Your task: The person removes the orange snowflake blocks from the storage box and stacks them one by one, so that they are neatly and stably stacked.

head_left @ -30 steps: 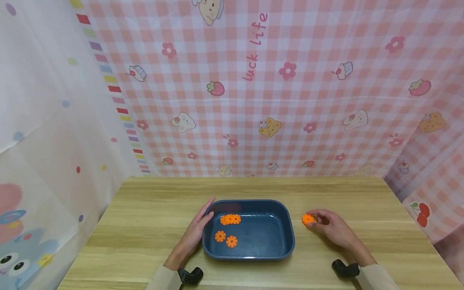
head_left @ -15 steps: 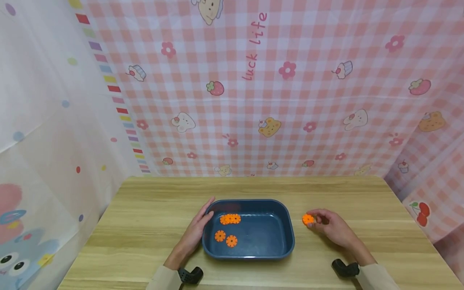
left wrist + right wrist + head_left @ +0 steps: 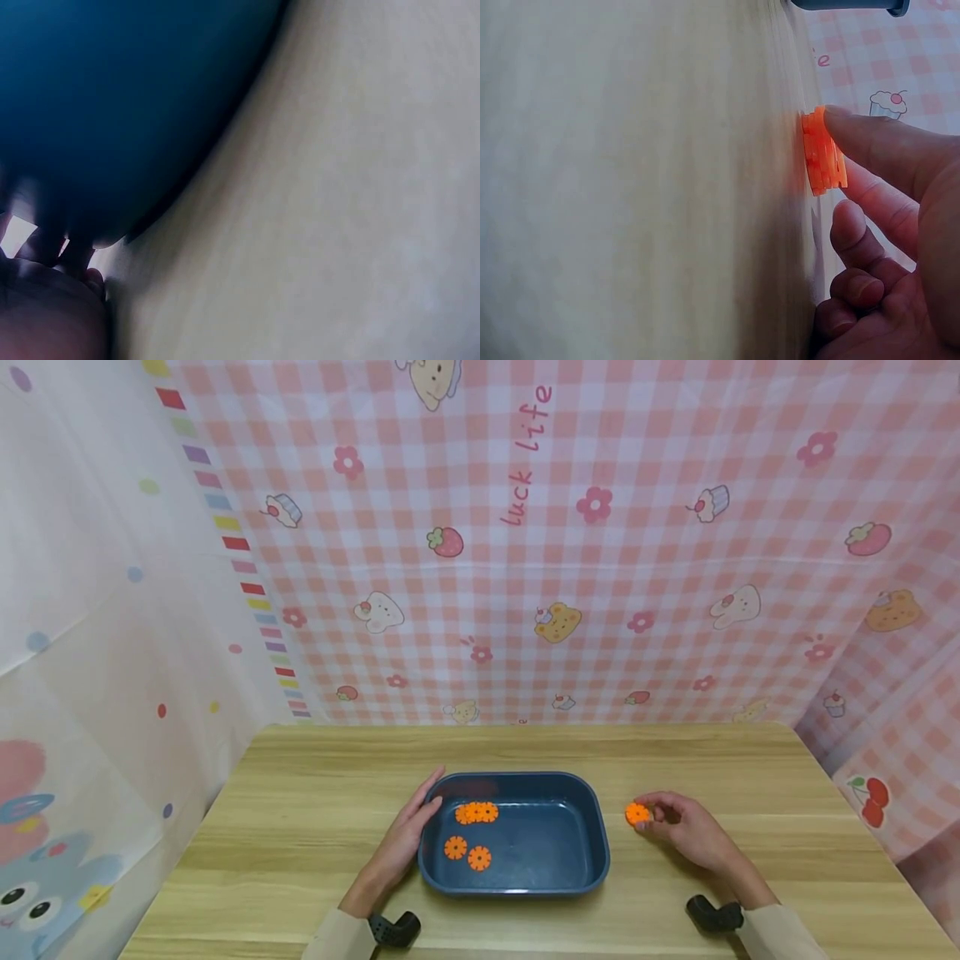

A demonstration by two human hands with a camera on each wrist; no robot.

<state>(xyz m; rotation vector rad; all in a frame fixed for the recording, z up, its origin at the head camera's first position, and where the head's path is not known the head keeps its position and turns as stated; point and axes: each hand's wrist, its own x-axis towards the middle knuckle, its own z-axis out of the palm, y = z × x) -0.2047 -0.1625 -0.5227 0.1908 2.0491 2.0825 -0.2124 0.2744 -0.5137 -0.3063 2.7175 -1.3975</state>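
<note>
A dark blue rectangular tub (image 3: 525, 892) stands on the table. Inside it, toward the left, lie several orange notched plastic discs (image 3: 479, 859), some overlapping at the back. My left hand (image 3: 402, 842) rests against the tub's left side, thumb at the rim and straight fingers along the outer wall. In the left wrist view those fingers (image 3: 75, 255) touch the blue wall. To the right of the tub, my right hand (image 3: 688, 832) holds a small stack of orange notched discs (image 3: 823, 154) at the tabletop, thumb and a finger at its edges. The other fingers curl loosely below.
The wood-grain table (image 3: 315, 777) reaches back to a pink checked cloth (image 3: 480, 568) hanging behind it. A white patterned cloth (image 3: 112, 610) hangs at the left. Each wrist wears a black camera mount (image 3: 395, 931).
</note>
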